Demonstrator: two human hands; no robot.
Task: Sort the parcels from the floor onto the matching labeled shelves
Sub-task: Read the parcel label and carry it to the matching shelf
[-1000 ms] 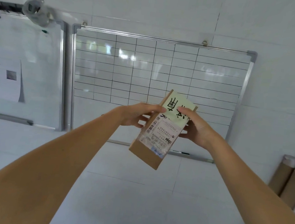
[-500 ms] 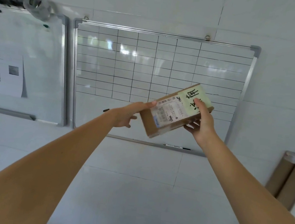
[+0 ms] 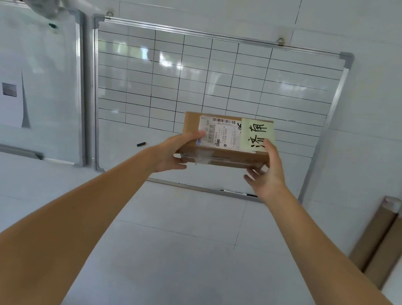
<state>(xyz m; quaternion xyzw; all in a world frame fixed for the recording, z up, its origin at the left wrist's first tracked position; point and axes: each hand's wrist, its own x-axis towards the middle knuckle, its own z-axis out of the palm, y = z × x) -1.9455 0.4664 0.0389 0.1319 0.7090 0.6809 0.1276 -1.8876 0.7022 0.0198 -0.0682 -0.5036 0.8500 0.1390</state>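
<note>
A small brown cardboard parcel (image 3: 222, 154) is held level at arm's length in front of a white tiled wall. It carries a white shipping label (image 3: 218, 133) and a pale green note (image 3: 257, 136) with black handwritten characters. My left hand (image 3: 173, 153) grips its left end, thumb on top. My right hand (image 3: 266, 171) grips its right end, thumb on the green note. No shelves and no other parcels are in view.
A gridded whiteboard (image 3: 216, 78) hangs on the wall right behind the parcel. A plain whiteboard (image 3: 28, 77) with pinned papers hangs to its left. Two cardboard tubes (image 3: 385, 243) lean against the wall at the lower right.
The parcel has turned from tilted on end to lying level with its label facing me. My left hand, briefly off it, has taken hold of its left end again.
</note>
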